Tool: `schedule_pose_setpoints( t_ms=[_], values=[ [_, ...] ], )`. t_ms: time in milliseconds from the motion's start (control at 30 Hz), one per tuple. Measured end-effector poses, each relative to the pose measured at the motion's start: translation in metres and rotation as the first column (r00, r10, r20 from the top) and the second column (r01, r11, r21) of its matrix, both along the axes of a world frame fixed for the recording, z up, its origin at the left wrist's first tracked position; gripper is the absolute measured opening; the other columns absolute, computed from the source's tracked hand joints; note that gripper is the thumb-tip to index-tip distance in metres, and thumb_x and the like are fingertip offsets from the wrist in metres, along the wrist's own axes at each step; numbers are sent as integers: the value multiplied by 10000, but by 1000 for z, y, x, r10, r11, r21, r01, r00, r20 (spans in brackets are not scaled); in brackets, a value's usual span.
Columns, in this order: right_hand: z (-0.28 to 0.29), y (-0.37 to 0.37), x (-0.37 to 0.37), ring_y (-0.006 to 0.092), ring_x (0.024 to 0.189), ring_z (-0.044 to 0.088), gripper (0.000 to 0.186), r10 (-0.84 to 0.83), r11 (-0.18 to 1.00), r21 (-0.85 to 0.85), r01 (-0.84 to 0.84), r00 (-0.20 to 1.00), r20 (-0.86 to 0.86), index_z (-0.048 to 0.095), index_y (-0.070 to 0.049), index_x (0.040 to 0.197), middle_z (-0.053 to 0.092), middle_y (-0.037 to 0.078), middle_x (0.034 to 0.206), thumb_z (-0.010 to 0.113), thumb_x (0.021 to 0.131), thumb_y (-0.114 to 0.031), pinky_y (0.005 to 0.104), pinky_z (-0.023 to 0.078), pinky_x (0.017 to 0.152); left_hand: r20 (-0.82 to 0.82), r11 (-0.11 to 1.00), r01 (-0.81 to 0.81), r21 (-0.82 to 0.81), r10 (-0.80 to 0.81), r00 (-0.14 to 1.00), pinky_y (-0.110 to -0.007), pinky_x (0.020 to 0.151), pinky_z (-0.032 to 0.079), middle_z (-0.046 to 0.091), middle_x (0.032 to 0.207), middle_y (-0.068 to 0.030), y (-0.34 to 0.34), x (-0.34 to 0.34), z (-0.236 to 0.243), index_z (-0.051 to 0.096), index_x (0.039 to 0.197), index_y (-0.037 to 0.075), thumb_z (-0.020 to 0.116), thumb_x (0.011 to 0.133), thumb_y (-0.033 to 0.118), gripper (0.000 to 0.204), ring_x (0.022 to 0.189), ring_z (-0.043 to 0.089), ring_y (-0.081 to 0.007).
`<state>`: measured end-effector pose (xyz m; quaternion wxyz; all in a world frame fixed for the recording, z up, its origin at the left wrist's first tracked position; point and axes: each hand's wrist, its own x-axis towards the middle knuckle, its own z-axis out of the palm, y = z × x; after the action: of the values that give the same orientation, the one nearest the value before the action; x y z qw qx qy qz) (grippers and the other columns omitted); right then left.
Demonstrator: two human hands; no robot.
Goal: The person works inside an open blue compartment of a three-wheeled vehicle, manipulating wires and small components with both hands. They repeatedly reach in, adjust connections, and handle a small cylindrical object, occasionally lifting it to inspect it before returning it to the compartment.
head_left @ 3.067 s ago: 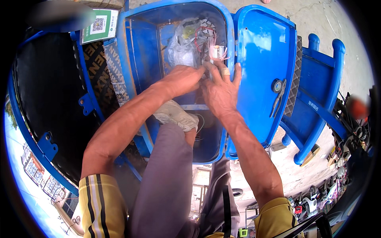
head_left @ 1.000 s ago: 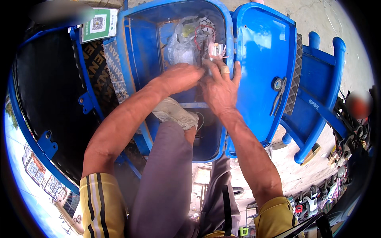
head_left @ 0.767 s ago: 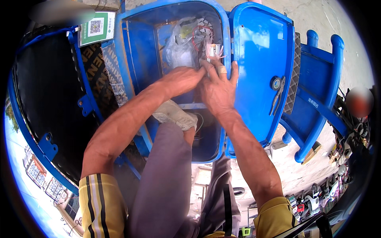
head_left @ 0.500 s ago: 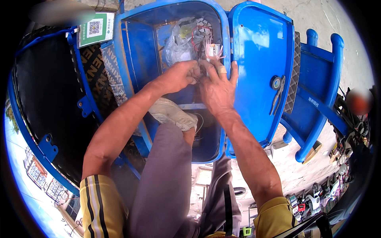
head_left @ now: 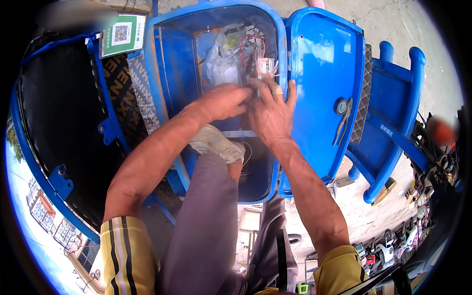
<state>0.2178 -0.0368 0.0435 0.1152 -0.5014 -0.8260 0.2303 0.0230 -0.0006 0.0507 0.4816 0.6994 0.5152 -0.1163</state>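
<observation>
My left hand (head_left: 223, 101) is curled inside the open blue metal box (head_left: 154, 59), its fingertips close to my right hand at the wiring. My right hand (head_left: 271, 113) bends its fingers over the area just below a silver finned component (head_left: 267, 65) with pink wires. What both pinched fingertips grip is hidden and blurred. Beside them lie a translucent plastic bag (head_left: 220, 66) and grey connectors (head_left: 254, 34) with red wires. My shoe (head_left: 216, 145) rests inside the box's lower part, below my hands.
The blue lid (head_left: 322, 69) lies open rightward, carrying a tape roll (head_left: 340, 106) and pliers (head_left: 340, 129). A blue railed frame (head_left: 393, 93) stands beyond it. A black padded seat (head_left: 59, 108) and green sign (head_left: 110, 46) are on the left; scooters (head_left: 386, 248) stand lower right.
My left fingers, more visibly bent apart half a second ago, are tucked in again and slightly lower in the picture. My right hand stays in place; the whole view has shifted slightly.
</observation>
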Motion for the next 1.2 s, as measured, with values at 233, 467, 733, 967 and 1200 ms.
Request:
schedule_pose_setpoints(
  t_ms=[233, 467, 733, 967, 1200],
  values=[
    [-5, -1, 0, 222, 1458, 518, 184, -25, 998, 56, 26, 999, -21, 844, -76, 999, 631, -31, 1467, 773, 843, -141, 724, 218, 1325, 195, 976, -182, -118, 203, 960, -482, 1030, 590, 794, 1153, -229, -7, -1, -13, 729, 1267, -1, 708, 959, 5, 309, 1145, 758, -382],
    [-5, -1, 0, 222, 1437, 537, 154, -28, 998, 51, 29, 999, -15, 836, -66, 975, 640, -26, 1440, 764, 864, -144, 720, 225, 1326, 364, 800, -366, -475, 557, 746, -396, 1105, 565, 799, 1251, -135, -3, -18, -30, 732, 1336, -33, 738, 940, -102, 402, 1221, 737, -224],
    [-7, -2, -1, 225, 1436, 543, 122, -39, 997, 66, 40, 999, -24, 829, -67, 938, 640, -16, 1441, 773, 864, -147, 717, 236, 1326, 323, 746, -433, -507, 630, 707, -389, 1082, 581, 818, 1236, -165, -5, -20, -30, 783, 1281, -51, 768, 947, -77, 335, 1199, 751, -232],
    [-6, -3, 0, 224, 1415, 565, 112, -53, 996, 66, 54, 998, -26, 840, -134, 898, 648, -31, 1457, 863, 795, -174, 678, 251, 1319, 299, 851, -362, -379, 483, 823, -379, 987, 598, 822, 1058, -129, -2, -20, -24, 806, 1124, -38, 795, 953, -27, 172, 1051, 763, -206],
    [-9, -3, 1, 224, 1410, 570, 97, -63, 994, 87, 66, 997, -37, 832, -130, 862, 656, -29, 1447, 864, 773, -152, 663, 251, 1321, 282, 939, -285, -192, 331, 901, -413, 946, 596, 817, 1019, -143, -3, -18, -4, 799, 1096, -2, 806, 977, 46, 129, 989, 762, -242]
  ],
)
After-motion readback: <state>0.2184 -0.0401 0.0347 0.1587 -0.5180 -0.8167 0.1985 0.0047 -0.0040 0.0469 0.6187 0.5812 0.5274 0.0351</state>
